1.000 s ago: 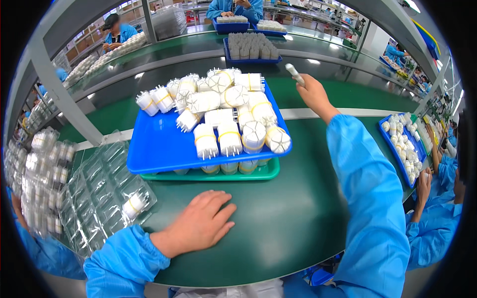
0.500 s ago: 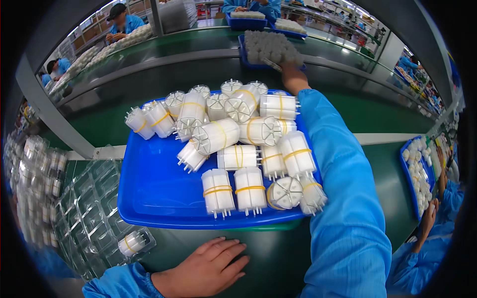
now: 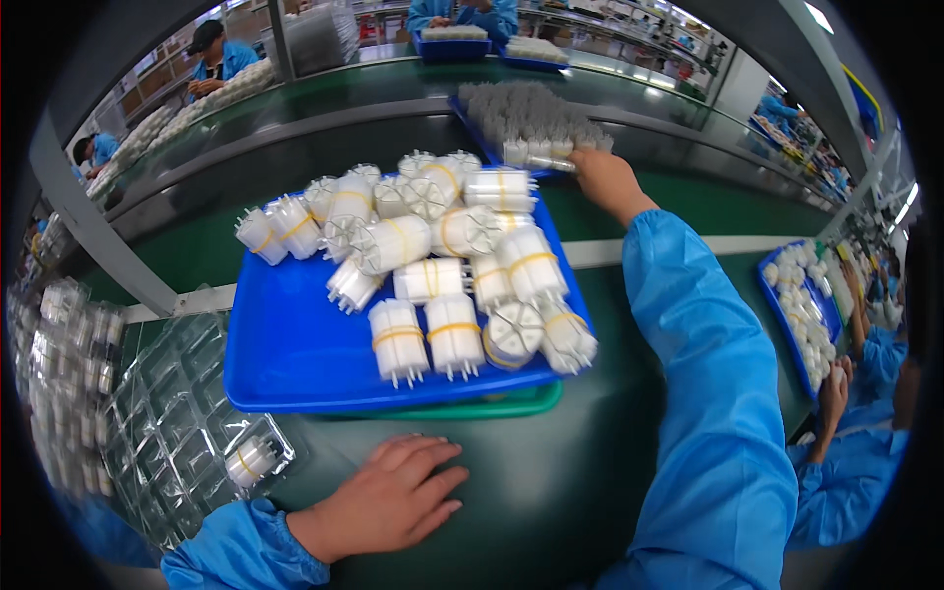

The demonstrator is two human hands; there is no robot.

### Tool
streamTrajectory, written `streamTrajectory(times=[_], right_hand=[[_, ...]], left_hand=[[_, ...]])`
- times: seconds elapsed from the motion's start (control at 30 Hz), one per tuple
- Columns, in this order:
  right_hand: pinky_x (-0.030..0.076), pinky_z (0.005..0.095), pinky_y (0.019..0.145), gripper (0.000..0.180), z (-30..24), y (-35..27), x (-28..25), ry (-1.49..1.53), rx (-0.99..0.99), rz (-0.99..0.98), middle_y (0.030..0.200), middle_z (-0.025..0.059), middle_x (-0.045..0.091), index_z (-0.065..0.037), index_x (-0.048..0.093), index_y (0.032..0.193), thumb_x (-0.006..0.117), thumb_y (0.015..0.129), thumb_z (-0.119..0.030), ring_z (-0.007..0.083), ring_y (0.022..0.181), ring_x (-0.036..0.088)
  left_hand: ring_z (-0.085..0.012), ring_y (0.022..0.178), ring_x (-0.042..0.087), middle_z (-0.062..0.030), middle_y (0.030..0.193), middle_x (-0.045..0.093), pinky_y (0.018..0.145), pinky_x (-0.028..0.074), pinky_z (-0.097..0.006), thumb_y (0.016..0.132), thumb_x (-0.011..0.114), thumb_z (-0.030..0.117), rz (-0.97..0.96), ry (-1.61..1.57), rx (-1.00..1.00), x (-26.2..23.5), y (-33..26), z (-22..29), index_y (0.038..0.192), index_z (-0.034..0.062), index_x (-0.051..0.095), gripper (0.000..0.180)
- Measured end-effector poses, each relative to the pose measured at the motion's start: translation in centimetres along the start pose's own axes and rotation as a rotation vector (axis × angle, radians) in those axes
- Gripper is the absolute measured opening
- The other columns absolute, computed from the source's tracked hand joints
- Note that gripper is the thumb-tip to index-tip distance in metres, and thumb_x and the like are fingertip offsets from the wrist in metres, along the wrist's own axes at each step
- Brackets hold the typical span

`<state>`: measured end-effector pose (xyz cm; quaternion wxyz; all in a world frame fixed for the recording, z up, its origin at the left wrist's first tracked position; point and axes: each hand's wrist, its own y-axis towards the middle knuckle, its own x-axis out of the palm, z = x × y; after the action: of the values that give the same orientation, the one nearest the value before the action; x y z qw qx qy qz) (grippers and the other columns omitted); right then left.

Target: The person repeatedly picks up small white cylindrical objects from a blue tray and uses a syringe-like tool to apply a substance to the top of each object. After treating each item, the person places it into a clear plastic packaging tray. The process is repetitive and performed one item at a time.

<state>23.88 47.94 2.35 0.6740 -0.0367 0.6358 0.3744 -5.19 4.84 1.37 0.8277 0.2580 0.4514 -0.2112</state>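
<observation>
My right hand [image 3: 612, 185] reaches far forward, fingers closed at the near right edge of a dark blue tray [image 3: 466, 114] packed with upright greyish-white parts. A shiny pale strip by the fingertips is too small to make out. My left hand [image 3: 390, 497] lies open, palm down, on the green table, holding nothing. Between the hands stands a large blue tray [image 3: 285, 359], its right part heaped with clear-cased white cylinders [image 3: 393, 244] bound by yellow rubber bands. Pins stick out of their ends.
Left of the tray lies a clear plastic blister tray [image 3: 177, 423] with one banded cylinder [image 3: 253, 460] in it. Stacked filled packs [image 3: 64, 393] stand farther left. A green tray [image 3: 511, 403] shows under the blue one. Another person's hands [image 3: 836, 388] work by a tray [image 3: 796, 320] at right.
My right hand and the far tray have come nearer to me. My left hand stays open on the table. The whole view has shifted slightly.
</observation>
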Motion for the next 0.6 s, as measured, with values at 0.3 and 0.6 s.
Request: streamTrajectory(times=[0.3, 0.6], right_hand=[[0.052, 0.0461, 0.084, 0.025, 0.5, -20.0, -9.7, 0.128, 0.063, 0.015, 0.105, 0.0131, 0.065, -0.007, 0.064, 0.106, 0.06, 0.082, -0.004, 0.0358, 0.1, 0.063], [0.051, 0.043, 0.09, 0.029, -2.4, -32.9, -14.3, 0.21, 0.179, 0.1, 0.114, 0.0143, 0.064, -0.005, 0.065, 0.11, 0.062, 0.081, 0.002, 0.0373, 0.106, 0.062]], left_hand=[[-0.0351, 0.117, 0.056, -0.0142, 0.123, 0.059, 0.1, 0.045, -0.048, 0.084, 0.072, 0.02, 0.093, 0.131, 0.068, 0.9, -0.2, 1.0, 0.111, 0.0066, 0.064, 0.031], [-0.0235, 0.076, 0.062, -0.007, 0.089, 0.065, 0.065, 0.049, -0.037, 0.08, 0.074, 0.009, 0.505, 0.322, 0.485, -1.3, -0.6, 2.9, 0.093, 0.0054, 0.067, 0.015]])
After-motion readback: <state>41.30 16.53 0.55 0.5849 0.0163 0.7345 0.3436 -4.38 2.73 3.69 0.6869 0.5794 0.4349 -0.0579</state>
